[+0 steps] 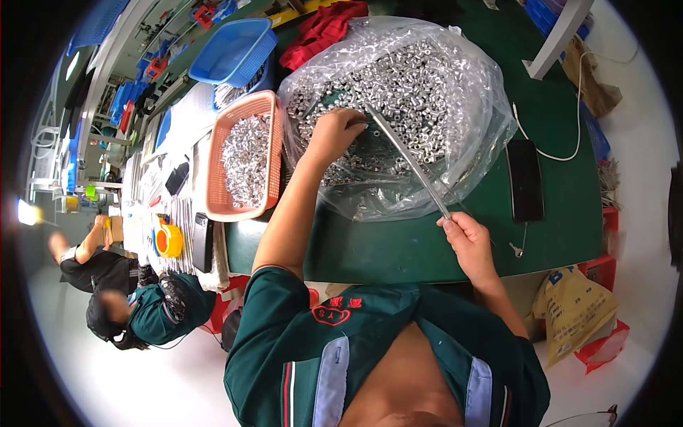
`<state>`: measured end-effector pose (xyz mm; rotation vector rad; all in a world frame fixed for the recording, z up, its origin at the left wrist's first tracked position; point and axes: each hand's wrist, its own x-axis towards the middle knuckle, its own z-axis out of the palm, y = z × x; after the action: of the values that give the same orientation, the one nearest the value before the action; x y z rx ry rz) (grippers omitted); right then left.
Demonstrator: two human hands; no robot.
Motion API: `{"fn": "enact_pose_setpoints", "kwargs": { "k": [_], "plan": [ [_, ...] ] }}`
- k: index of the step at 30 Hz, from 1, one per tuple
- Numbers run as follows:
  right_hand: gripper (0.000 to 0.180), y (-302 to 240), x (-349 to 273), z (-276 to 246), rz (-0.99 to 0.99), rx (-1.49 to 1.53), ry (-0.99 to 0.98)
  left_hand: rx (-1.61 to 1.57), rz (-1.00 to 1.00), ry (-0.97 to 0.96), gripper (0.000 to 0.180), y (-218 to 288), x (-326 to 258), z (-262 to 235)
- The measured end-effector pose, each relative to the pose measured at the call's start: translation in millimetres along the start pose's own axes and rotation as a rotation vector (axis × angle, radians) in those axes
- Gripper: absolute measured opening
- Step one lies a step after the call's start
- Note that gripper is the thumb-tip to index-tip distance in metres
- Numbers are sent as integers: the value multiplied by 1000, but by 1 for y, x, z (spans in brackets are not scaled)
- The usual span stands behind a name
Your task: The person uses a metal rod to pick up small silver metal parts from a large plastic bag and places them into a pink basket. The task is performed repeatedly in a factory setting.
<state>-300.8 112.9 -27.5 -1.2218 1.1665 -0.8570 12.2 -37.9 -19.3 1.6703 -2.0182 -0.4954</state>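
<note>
A clear plastic bag (486,107) lies spread on the green table, heaped with small silvery metal sleeves (420,75). My left hand (336,136) is over the left part of the heap, its fingers drawn together; whatever they hold is too small to make out. My right hand (467,240), near the table's front edge, is closed around the lower end of a long silvery metal rod (407,156). The rod slants up and left across the bag, its far end close to my left fingertips. A thin dark line runs beside it near my right hand.
An orange basket (273,153) of small metal parts stands left of the bag, with a blue basket (249,43) behind. A black phone (525,181) and white cable (562,156) lie right. Red cloth (320,32) lies behind. Two people sit at far left near yellow tape (168,240).
</note>
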Motion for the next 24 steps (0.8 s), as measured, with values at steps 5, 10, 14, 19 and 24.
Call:
{"fn": "enact_pose_setpoints", "kwargs": {
  "k": [5, 10, 14, 19, 24],
  "plan": [
    [18, 1, 0, -1, -16, -6, -8, 189, 37, 15, 18, -3, 5, 15],
    [17, 1, 0, -1, -21, -1, 4, 43, -12, 50, 17, 5, -1, 11],
    [17, 3, 0, -1, 4, 16, 13, -158, -61, 59, 21, 13, -8, 12],
    [18, 4, -1, -1, -4, 17, 12, -137, 59, 100, 22, 13, -10, 24],
    [18, 3, 0, 0, -2, -1, 18, -40, 98, 68, 21, 15, -10, 26]
  ]
}}
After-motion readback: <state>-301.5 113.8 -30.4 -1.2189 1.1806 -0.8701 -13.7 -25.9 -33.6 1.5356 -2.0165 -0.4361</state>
